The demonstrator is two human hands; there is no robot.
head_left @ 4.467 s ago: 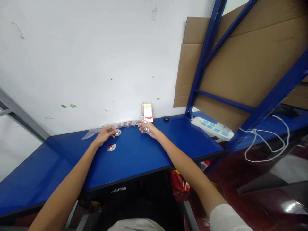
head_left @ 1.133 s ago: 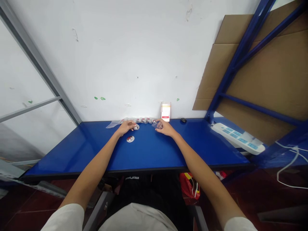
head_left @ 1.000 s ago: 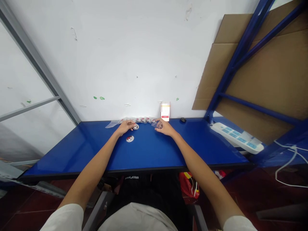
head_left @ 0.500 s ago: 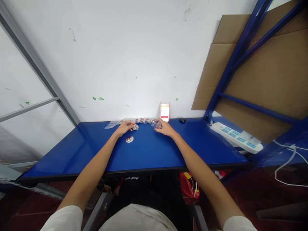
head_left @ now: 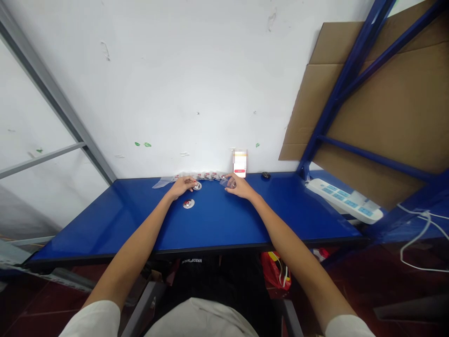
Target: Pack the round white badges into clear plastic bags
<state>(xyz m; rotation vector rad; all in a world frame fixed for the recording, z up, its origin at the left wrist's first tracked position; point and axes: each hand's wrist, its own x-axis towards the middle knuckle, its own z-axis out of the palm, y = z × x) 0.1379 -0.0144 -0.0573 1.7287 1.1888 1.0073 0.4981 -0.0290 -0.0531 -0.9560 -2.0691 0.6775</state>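
My left hand (head_left: 182, 186) is closed on a small round metallic disc (head_left: 198, 186), held by its edge just above the blue table (head_left: 217, 224). A second disc, silver with a red patch (head_left: 188, 203), lies flat on the table nearer to me. To the right, my right hand (head_left: 240, 186) pinches a small clear plastic bag (head_left: 224, 182); whether anything is inside it is too small to tell. Behind both hands, several bagged items with red marks (head_left: 207, 176) stand in a row along the wall.
An empty-looking clear bag (head_left: 163, 182) lies left of the row. A phone with a lit screen (head_left: 240, 164) leans on the wall, with a small black object (head_left: 265, 175) to its right. A white power strip (head_left: 345, 200) and a blue metal frame (head_left: 336, 98) stand at the right.
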